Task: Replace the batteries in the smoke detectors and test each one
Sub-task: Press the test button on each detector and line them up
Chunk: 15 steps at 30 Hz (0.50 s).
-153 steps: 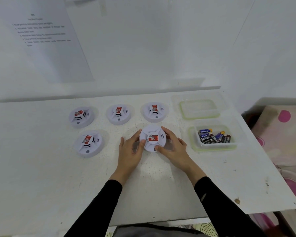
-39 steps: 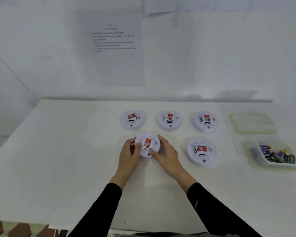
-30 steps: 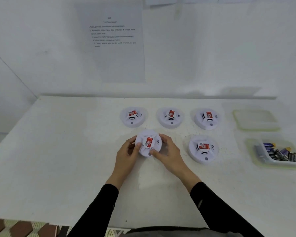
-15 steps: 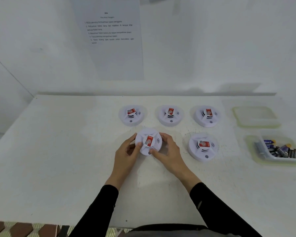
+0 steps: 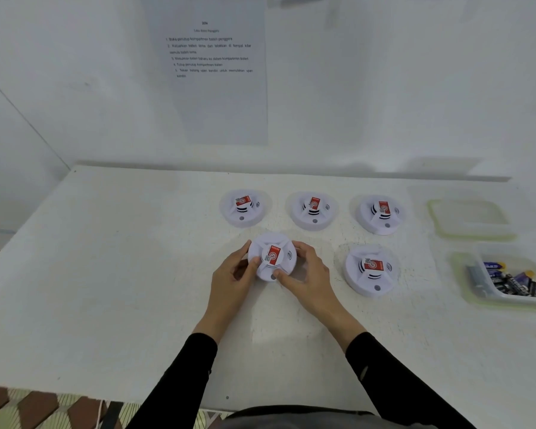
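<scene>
From my remote seat I see both hands gripping one white smoke detector (image 5: 271,257) at the near middle of the table (image 5: 106,274). The left hand (image 5: 231,275) curls round its left rim, thumb on the face. The right hand (image 5: 310,275) curls round the right rim, thumb at the grey button on the front edge. I cannot tell whether the unit rests on the table or is lifted.

Risks, as I judge them:
- The smooth round shell may slip when twisted and strike the neighbouring detector (image 5: 370,270) just beside it.
- All five units look alike, so one may be skipped or repeated.
- The battery tub (image 5: 480,292) sits well apart at the far right, and reaching for it may drag a sleeve across the neighbouring unit.
</scene>
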Tool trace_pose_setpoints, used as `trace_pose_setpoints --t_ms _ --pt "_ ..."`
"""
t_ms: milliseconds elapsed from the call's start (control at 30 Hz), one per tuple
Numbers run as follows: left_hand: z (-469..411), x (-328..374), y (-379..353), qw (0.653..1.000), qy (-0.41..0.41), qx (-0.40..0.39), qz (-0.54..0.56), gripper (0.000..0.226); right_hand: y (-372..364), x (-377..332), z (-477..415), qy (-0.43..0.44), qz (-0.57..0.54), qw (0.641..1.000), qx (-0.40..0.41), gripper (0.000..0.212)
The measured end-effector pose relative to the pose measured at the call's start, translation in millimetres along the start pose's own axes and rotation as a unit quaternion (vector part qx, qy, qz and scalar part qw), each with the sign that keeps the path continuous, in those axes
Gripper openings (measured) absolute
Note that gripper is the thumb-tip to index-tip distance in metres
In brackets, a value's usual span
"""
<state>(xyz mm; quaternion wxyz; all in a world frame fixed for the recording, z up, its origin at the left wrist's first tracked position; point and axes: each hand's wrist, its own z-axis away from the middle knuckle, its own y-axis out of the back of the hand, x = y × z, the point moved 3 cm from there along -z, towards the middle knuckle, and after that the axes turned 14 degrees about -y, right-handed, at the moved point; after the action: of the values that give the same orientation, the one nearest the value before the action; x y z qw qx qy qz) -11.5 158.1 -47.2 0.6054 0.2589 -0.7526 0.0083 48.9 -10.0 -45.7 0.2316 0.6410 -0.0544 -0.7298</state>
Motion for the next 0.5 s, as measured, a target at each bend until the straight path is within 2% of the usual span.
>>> trace_pose_setpoints --t_ms 500 --pt "1.0 -0.1 -0.8 1.0 0.005 0.007 0.005 0.039 -1.1 3.1 -2.1 -0.001 0.002 1.0 -0.004 0.059"
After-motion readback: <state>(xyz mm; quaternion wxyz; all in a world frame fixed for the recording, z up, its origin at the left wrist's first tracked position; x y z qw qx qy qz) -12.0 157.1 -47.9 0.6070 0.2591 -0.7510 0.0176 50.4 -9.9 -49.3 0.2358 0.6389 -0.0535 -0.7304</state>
